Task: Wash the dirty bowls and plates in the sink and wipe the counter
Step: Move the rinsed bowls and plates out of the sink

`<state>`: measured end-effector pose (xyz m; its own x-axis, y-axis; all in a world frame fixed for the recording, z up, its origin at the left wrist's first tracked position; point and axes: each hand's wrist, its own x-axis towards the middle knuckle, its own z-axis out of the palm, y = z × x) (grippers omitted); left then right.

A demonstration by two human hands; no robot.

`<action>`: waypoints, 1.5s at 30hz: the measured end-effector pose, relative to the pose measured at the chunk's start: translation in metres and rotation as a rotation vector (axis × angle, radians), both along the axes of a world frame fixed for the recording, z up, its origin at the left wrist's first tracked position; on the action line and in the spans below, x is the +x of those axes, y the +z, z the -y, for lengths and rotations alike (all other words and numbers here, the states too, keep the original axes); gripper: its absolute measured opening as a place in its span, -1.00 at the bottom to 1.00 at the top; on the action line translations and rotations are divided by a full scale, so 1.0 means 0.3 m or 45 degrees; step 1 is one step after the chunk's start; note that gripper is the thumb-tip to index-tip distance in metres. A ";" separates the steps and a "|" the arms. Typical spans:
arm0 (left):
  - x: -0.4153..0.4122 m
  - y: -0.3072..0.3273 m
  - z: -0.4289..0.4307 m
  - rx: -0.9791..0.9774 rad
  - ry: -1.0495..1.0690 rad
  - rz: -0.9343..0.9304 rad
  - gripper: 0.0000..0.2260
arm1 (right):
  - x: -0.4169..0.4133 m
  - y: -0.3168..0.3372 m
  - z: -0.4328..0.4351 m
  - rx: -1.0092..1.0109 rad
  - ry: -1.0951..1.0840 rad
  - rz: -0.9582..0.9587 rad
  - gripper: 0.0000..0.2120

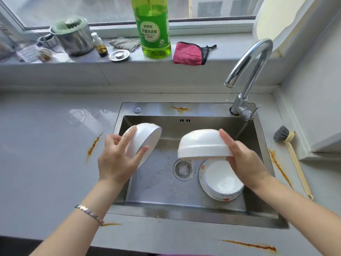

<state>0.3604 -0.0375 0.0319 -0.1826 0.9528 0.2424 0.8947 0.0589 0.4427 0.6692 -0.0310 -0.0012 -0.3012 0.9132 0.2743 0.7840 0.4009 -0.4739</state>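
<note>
My left hand grips a small white bowl, tilted on its side over the left part of the steel sink. My right hand holds a larger white bowl upside down above the sink's right half. Beneath it, on the sink floor, another white bowl sits on a plate with a patterned rim. The drain lies between them. A thin trickle falls from the tap.
On the window ledge stand a green detergent bottle, a pink cloth, a grey rag, a sink plug and a metal pot. A dish brush lies right of the sink. Orange stains mark the grey counter.
</note>
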 end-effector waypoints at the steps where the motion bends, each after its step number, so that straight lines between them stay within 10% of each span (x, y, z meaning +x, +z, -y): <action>1: -0.008 0.013 0.004 0.015 -0.004 -0.009 -0.40 | -0.006 0.014 -0.007 0.057 0.013 0.028 -0.13; 11: 0.011 0.006 0.058 -0.103 0.138 0.146 -0.37 | -0.008 0.044 0.021 0.230 -0.018 0.092 -0.31; 22: 0.223 -0.041 0.124 -0.497 0.183 1.399 -0.79 | -0.098 0.095 0.128 -1.320 -0.242 -0.848 -0.50; 45: 0.325 -0.051 0.159 -0.848 -0.028 1.632 -0.47 | -0.028 0.024 0.124 -1.563 -0.163 -0.661 -0.80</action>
